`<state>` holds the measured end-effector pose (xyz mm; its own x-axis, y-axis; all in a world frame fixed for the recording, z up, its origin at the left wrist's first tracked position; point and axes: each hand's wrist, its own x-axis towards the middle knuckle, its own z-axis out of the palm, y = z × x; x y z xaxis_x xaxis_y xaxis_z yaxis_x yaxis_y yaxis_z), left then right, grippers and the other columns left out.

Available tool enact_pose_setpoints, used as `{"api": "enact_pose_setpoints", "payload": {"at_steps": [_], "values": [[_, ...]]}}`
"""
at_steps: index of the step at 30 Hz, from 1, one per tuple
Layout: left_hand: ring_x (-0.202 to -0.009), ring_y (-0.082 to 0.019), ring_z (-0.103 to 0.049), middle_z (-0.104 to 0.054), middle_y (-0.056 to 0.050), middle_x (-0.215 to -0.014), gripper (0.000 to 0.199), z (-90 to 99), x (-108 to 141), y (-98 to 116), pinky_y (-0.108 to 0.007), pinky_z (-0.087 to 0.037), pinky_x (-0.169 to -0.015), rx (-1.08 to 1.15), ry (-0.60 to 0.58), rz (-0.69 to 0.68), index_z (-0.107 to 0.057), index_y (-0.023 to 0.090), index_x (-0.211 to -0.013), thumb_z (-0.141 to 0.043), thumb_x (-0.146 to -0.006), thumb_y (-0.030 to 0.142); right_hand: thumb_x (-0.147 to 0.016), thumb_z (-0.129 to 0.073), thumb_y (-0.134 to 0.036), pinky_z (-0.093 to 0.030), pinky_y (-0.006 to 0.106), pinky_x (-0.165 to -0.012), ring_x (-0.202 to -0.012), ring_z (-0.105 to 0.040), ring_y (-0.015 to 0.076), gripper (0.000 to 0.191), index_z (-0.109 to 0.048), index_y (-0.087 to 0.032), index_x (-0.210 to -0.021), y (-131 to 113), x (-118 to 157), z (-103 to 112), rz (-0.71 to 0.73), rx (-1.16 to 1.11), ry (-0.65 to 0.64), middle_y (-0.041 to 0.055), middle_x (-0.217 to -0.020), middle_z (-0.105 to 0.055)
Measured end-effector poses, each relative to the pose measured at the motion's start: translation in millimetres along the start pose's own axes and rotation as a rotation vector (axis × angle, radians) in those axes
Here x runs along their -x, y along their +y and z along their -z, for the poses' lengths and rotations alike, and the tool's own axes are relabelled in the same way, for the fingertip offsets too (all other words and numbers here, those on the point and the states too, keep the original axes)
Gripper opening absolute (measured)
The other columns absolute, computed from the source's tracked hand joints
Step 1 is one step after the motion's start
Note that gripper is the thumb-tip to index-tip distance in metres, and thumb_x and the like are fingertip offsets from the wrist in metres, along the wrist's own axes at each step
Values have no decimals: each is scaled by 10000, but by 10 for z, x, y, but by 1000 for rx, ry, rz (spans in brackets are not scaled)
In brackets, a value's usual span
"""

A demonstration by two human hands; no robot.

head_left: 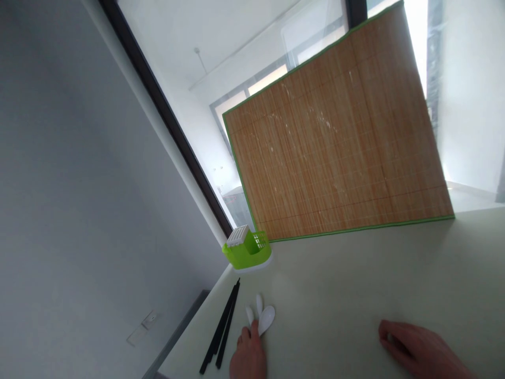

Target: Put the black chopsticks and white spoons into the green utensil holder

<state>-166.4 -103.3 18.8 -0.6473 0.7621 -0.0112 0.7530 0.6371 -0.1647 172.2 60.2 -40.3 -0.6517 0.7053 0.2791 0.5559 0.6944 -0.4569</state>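
My left hand (249, 353) is low in the middle of the head view, its fingers closed on a white spoon (267, 317) whose bowl points up and to the right. Two more white pieces, perhaps spoon handles, stick out just beyond the fingertips: one upright piece (259, 303) and one shorter piece (250, 314). My fingers cover where they meet. Further right, my right hand (414, 345) rests on the pale table with its fingers loosely curled and the thumb side closed. Nothing shows between those fingers.
Black chopstick-like sticks (223, 329) lie left of the spoons. At the table's back left corner stands a green cutlery holder (248, 257) with a white base. Behind it a bamboo mat (335, 137) with green edging leans against the glass. A grey wall (98, 184) borders the left.
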Motion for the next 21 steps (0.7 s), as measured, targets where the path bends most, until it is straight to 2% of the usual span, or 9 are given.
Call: {"api": "enact_pose_setpoints", "payload": {"at_steps": [6,8,10,12,14,16,18,21], "values": [[-1003,-227,-596,-539,-187,-1181,556,26,-89,8,-321,-448,-800,28,-72,0,-378,138,-1380,-180,-874,25,-854,-482,-261,-398,232,-566,-605,-625,158,142,-581,-263,-753,-35,2,29,19,-27,39,-27,-682,-660],[-974,-227,-612,-529,-192,-1193,572,77,-85,91,-331,-453,-787,83,-93,-21,-342,133,-1398,-158,-869,17,-857,-474,-259,-397,230,-561,-590,-617,151,144,-587,-262,-768,-55,-4,54,16,-46,63,-25,-679,-657],[-954,-226,-623,-524,-193,-1200,595,164,-55,268,-336,-458,-782,148,-108,-70,-322,132,-1410,-137,-859,2,-866,-467,-276,-403,228,-563,-576,-610,143,136,-600,-273,-842,-73,-16,90,-13,-59,105,-28,-685,-652],[-964,-230,-623,-515,-196,-1217,622,282,3,551,-335,-461,-789,188,-108,-142,-316,133,-1417,-131,-844,-20,-871,-474,-319,-414,227,-573,-572,-608,136,152,-600,-287,-949,-88,-33,132,-54,-66,161,-35,-696,-646],[-971,-236,-624,-507,-200,-1229,637,409,85,920,-335,-467,-792,217,-116,-217,-318,143,-1421,-150,-832,-34,-874,-482,-377,-419,225,-573,-575,-608,135,197,-590,-291,-1015,-96,-47,179,-90,-64,210,-38,-702,-641],[-982,-249,-620,-500,-206,-1234,629,525,192,1330,-344,-475,-798,265,-141,-306,-316,160,-1423,-199,-834,-25,-882,-470,-422,-414,223,-561,-575,-603,136,203,-606,-283,-937,-89,-54,237,-119,-51,241,-36,-692,-636],[-991,-268,-611,-496,-219,-1223,578,606,327,1731,-379,-483,-807,341,-152,-414,-339,174,-1410,-217,-865,25,-890,-450,-454,-406,224,-552,-570,-592,138,271,-605,-260,-780,-56,-48,318,-153,-32,286,-30,-661,-626],[-995,-291,-600,-491,-256,-1204,541,627,564,2249,-450,-481,-816,452,-174,-539,-369,179,-1399,-137,-913,123,-888,-425,-514,-396,227,-540,-537,-553,136,388,-570,-232,-663,45,-15,486,-245,-29,445,-26,-597,-590]]}}
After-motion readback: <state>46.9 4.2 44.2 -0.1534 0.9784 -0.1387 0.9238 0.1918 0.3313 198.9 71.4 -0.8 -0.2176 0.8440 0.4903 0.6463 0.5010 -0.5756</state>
